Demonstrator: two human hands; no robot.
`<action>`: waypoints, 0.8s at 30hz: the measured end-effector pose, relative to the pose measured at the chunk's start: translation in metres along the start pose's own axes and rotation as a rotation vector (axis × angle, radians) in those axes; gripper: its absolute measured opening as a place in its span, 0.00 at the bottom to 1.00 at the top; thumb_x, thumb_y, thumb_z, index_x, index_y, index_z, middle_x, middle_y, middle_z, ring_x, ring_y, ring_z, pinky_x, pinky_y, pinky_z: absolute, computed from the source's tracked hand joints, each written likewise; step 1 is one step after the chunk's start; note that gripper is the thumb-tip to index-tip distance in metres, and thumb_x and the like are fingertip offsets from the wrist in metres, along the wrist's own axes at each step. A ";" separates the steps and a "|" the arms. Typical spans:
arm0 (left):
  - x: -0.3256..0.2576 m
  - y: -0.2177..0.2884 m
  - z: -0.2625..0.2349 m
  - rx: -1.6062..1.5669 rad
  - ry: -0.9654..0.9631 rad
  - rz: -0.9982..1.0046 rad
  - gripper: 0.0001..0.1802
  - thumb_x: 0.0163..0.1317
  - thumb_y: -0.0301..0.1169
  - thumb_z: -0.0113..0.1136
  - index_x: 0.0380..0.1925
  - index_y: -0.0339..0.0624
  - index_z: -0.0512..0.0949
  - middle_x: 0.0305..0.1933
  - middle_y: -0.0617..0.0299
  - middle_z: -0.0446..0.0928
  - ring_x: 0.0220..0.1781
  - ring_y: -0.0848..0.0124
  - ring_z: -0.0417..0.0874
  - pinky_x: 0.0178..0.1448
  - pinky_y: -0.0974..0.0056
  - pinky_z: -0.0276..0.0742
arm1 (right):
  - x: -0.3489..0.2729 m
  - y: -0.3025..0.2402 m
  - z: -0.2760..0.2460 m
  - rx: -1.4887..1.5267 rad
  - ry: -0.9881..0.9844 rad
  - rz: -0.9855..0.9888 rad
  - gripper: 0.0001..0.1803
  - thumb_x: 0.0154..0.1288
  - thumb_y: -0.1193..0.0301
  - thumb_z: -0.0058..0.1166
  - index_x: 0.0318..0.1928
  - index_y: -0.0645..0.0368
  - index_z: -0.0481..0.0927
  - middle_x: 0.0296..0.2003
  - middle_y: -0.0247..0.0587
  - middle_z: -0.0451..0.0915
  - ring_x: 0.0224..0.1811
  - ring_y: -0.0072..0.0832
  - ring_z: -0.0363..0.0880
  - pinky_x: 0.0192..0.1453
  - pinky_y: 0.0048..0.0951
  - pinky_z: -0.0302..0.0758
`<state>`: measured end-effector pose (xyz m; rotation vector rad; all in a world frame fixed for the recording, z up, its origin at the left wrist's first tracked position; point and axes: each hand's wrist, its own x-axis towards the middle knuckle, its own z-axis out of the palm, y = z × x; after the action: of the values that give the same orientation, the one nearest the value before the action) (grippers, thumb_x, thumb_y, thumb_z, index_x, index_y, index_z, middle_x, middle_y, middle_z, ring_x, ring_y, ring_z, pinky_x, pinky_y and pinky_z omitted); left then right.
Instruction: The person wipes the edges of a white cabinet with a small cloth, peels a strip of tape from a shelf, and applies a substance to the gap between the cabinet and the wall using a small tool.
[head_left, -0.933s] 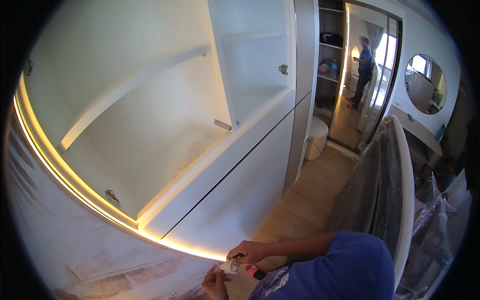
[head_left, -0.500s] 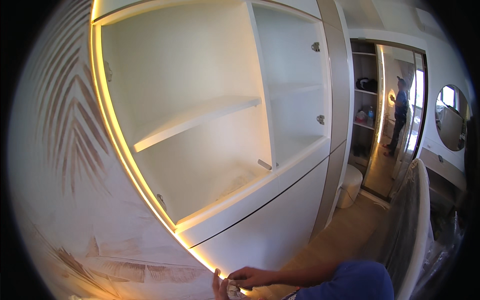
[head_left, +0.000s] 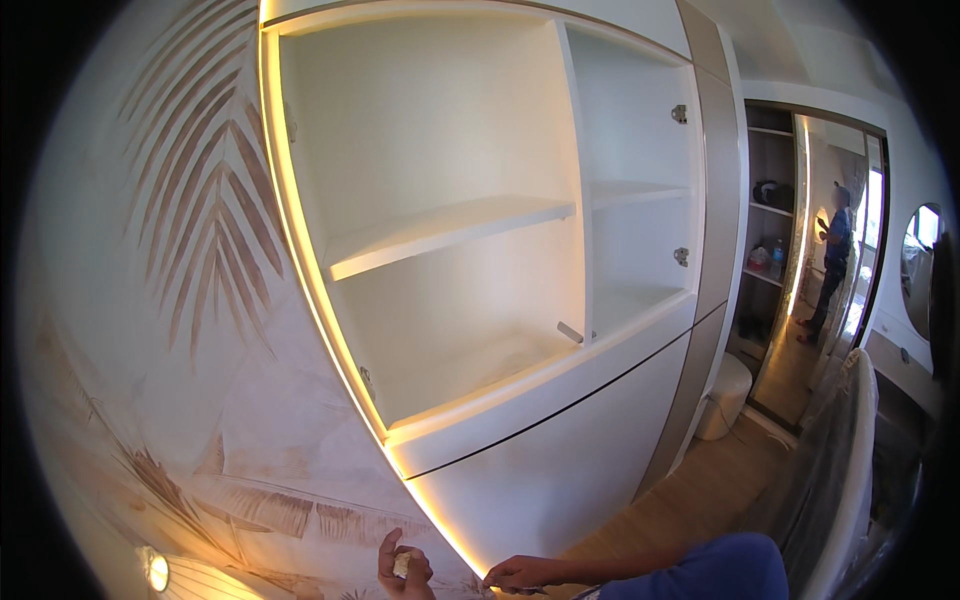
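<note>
At the lower edge, my left hand (head_left: 390, 572) is closed round a small crumpled whitish wad (head_left: 402, 564), perhaps cloth or paper; its kind is not clear. To its right, my right hand (head_left: 522, 572) has its fingers drawn together near the glowing light strip (head_left: 447, 530) along the cabinet's left edge. A thin dark edge shows under those fingers, too little of it to name. The white built-in cabinet (head_left: 530, 440) stands in front of me, its upper compartments doorless, with shelves (head_left: 455, 236) and hinges (head_left: 680, 257). A small grey cylindrical piece (head_left: 570, 332) lies on its bottom board.
A wall with a brown palm-leaf pattern (head_left: 215, 200) runs along the left, with a lit lamp (head_left: 157, 572) low down. On the right stand a plastic-wrapped panel (head_left: 850, 450), a white round stool (head_left: 724, 397) and a mirrored wardrobe door (head_left: 835, 270).
My hands, together on the whitish wad before, are now apart, the left one farther left with the wad. The view has swung left, bringing the lamp in.
</note>
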<state>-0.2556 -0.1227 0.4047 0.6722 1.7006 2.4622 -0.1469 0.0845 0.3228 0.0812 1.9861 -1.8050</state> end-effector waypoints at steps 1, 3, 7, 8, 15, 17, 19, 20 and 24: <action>-0.002 0.001 -0.006 0.004 0.035 -0.028 0.21 0.72 0.27 0.60 0.63 0.34 0.79 0.41 0.58 0.84 0.34 0.70 0.81 0.39 0.64 0.78 | 0.004 0.011 -0.003 -0.064 0.009 0.046 0.29 0.80 0.43 0.50 0.56 0.53 0.87 0.32 0.32 0.83 0.32 0.23 0.78 0.40 0.30 0.78; 0.008 -0.018 -0.016 -0.099 0.024 -0.040 0.10 0.77 0.35 0.55 0.41 0.39 0.76 0.35 0.59 0.79 0.31 0.69 0.79 0.37 0.64 0.74 | 0.013 0.061 -0.006 -0.214 0.150 -0.112 0.23 0.77 0.47 0.55 0.56 0.50 0.88 0.31 0.30 0.82 0.31 0.19 0.77 0.38 0.27 0.76; 0.020 -0.019 -0.016 -0.093 0.153 -0.017 0.27 0.81 0.40 0.52 0.19 0.41 0.70 0.21 0.62 0.68 0.21 0.72 0.70 0.27 0.65 0.63 | -0.019 0.034 -0.032 -0.273 0.163 -0.059 0.22 0.75 0.51 0.60 0.58 0.51 0.86 0.38 0.37 0.88 0.33 0.24 0.83 0.38 0.30 0.81; 0.025 -0.010 -0.013 -0.037 0.097 0.004 0.28 0.82 0.41 0.51 0.19 0.40 0.70 0.23 0.61 0.69 0.23 0.71 0.72 0.30 0.64 0.66 | -0.034 0.012 -0.040 -0.252 0.161 0.039 0.23 0.74 0.51 0.61 0.59 0.52 0.86 0.36 0.38 0.88 0.29 0.24 0.82 0.35 0.31 0.80; 0.076 0.049 0.088 0.482 -0.421 0.550 0.12 0.78 0.29 0.51 0.43 0.30 0.80 0.85 0.37 0.53 0.80 0.47 0.67 0.79 0.41 0.64 | -0.156 -0.014 -0.152 -0.465 0.599 0.068 0.21 0.73 0.55 0.64 0.56 0.56 0.85 0.31 0.38 0.85 0.26 0.25 0.79 0.31 0.32 0.77; 0.092 0.048 0.127 0.345 -0.471 0.530 0.18 0.74 0.24 0.57 0.61 0.34 0.76 0.81 0.38 0.60 0.80 0.48 0.69 0.77 0.45 0.68 | -0.209 -0.041 -0.177 -0.459 0.766 0.054 0.20 0.74 0.58 0.64 0.56 0.58 0.84 0.28 0.35 0.82 0.23 0.23 0.75 0.29 0.32 0.74; 0.107 0.056 0.155 0.357 -0.513 0.377 0.25 0.70 0.24 0.65 0.66 0.37 0.76 0.65 0.44 0.77 0.66 0.57 0.80 0.65 0.55 0.76 | -0.240 -0.061 -0.190 -0.391 0.881 0.027 0.18 0.74 0.62 0.63 0.56 0.61 0.84 0.25 0.31 0.78 0.21 0.19 0.69 0.27 0.30 0.69; 0.116 0.062 0.160 0.469 -0.544 0.245 0.20 0.69 0.26 0.68 0.60 0.36 0.81 0.53 0.49 0.85 0.55 0.64 0.86 0.57 0.61 0.80 | -0.250 -0.075 -0.196 -0.364 0.928 0.023 0.18 0.75 0.63 0.63 0.56 0.62 0.84 0.23 0.29 0.76 0.20 0.17 0.67 0.26 0.29 0.67; 0.160 0.055 0.227 0.557 -0.588 0.359 0.13 0.65 0.36 0.75 0.36 0.36 0.85 0.29 0.60 0.82 0.35 0.69 0.79 0.42 0.61 0.76 | -0.283 -0.046 -0.221 -0.151 1.041 0.107 0.17 0.75 0.64 0.62 0.55 0.63 0.85 0.21 0.27 0.74 0.20 0.15 0.67 0.25 0.26 0.65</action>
<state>-0.3007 0.1028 0.5702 1.6805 2.1086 1.6406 0.0275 0.3617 0.4780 1.2707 2.6711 -1.6691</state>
